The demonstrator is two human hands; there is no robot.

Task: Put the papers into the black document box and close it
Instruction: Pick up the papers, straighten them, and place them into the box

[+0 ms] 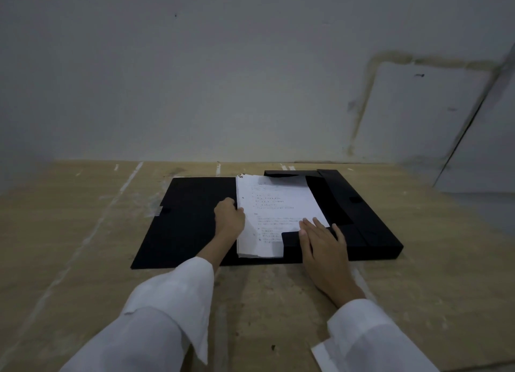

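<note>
The wide, flat lid of the black matte document box (184, 221) lies thrown open to the left on the pale, scuffed wooden tabletop (83, 232), smooth and stiff like thin plastic board, with a small clasp tab at its outer edge. Next along, the left hand (228, 218), out of a loose white cotton sleeve (156, 316), has its fingers curled at the left edge of the stack of white, hand-written paper sheets (274, 212); whether they pinch the edge or just push against it I cannot tell from here. The papers already sit in the box's tray, slightly ragged at the top corner and the near edge, so the putting-in looks nearly done, with only squaring-up left. Further right, the right hand (323, 246) lies flat with fingers spread, gripping nothing, pressing the near black inner flap (291, 239) down over the sheets' lower corner. The far flap and right side flap (334, 199) stand partly raised. I would judge the flaps and the big lid remain to be folded over and fastened.
</note>
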